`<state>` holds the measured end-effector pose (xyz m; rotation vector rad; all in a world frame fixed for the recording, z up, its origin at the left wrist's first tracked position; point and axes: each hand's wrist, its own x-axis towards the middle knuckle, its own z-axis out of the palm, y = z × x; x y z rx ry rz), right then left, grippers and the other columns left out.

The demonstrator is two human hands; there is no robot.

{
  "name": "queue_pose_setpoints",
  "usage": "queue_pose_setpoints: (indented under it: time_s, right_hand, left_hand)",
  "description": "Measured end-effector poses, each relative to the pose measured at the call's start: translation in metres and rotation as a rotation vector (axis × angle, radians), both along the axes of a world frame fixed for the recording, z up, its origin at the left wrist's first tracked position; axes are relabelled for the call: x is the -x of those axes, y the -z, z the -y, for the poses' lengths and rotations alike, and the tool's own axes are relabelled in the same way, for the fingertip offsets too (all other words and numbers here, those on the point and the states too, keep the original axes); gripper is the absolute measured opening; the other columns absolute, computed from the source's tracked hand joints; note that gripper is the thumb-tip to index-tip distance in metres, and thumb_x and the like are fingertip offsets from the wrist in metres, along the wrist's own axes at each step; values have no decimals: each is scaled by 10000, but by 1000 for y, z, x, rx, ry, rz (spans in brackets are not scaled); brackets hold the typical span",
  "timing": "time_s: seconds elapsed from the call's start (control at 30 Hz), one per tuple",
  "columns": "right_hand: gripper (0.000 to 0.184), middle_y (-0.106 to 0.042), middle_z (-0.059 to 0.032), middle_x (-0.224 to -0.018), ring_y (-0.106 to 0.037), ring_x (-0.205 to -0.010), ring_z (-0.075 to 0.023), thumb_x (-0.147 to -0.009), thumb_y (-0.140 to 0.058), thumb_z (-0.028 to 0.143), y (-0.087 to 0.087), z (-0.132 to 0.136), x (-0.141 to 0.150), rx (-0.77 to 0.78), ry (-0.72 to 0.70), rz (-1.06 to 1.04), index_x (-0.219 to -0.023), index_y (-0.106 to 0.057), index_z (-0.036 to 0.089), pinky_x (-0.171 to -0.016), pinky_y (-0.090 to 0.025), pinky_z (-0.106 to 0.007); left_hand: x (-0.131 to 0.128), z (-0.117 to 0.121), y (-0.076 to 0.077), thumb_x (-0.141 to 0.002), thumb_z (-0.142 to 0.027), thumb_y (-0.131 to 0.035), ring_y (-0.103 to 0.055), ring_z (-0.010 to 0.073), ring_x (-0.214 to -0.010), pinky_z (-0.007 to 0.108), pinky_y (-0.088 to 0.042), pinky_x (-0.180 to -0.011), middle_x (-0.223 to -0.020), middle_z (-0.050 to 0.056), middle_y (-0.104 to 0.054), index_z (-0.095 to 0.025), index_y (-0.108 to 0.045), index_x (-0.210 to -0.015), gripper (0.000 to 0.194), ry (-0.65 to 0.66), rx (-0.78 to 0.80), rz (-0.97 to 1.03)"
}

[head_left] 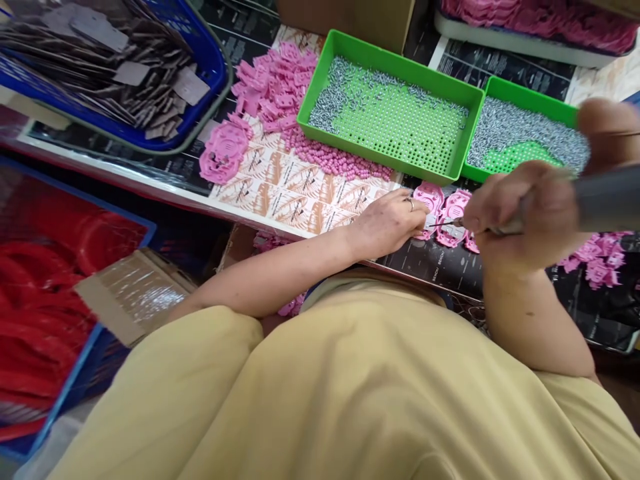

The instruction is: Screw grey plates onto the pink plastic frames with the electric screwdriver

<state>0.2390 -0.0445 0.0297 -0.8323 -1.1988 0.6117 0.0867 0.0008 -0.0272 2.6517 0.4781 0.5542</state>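
My left hand [385, 223], with a ring on one finger, grips the edge of a pink plastic part [430, 195] at the front of the table. My right hand [525, 210] is closed round a grey power screwdriver [613, 200], slightly smeared by motion. Its thin bit points left and reaches the pink parts near my left fingertips. Beside the held part lies a second pink plastic part [454, 232] with a pale plate in it. More of the row is partly hidden behind my right hand.
Two green trays [390, 170] of small screws stand behind my hands. Pink parts [273, 87] and pink beads [340, 157] are heaped to their left. A blue basket [215, 60] holds flat pale plates. Red parts [45, 293] fill a crate at lower left.
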Motion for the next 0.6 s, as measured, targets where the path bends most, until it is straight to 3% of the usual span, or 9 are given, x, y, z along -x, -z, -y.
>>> queue_pose_setpoints:
  time_s: [0.07,0.17,0.3,0.47,0.6]
  right_hand:
    - [97,-345,75,-526,-372,-350,-51,-863,-672,351,-11,5,5,-120,-39,4,-863,-597,290,-319,-350,-199]
    - [286,-312,52,-501,-415,-368,-64,-913,-593,291,-20,12,10,-95,-88,16,-646,-513,224,-311,-334,-193]
    - [226,-325,57,-493,-379,-351,-68,-916,-575,274,-20,14,14,-147,-114,7,-691,-562,251,-275,-296,-205]
    - [400,-290,48,-472,-372,-347,-49,-913,-584,322,-18,11,21,-92,-63,13,-553,-451,206,-294,-308,-194]
    - [214,-292,64,-482,-320,-326,-43,-881,-628,326,-12,5,25,-161,12,30,-693,-562,251,-293,-322,-181]
  left_hand:
    - [0,0,-2,-941,-225,-610,-624,222,-1126,410,-436,-1063,-1152,65,-704,-175,-650,-845,116,-20,2,81]
    - [-1,3,-3,-910,-248,-670,-583,248,-1229,418,-440,-1056,-1211,82,-690,-177,-658,-842,99,-59,58,178]
    - [1,7,-3,-903,-233,-676,-582,250,-1240,431,-445,-1050,-1211,79,-693,-187,-666,-843,76,-67,127,209]
    - [3,9,-1,-930,-216,-626,-592,244,-1229,427,-455,-1048,-1181,67,-705,-194,-678,-864,87,-82,146,231]
    - [6,7,2,-952,-194,-578,-610,230,-1207,411,-466,-1053,-1146,71,-722,-185,-699,-906,129,-84,159,238]
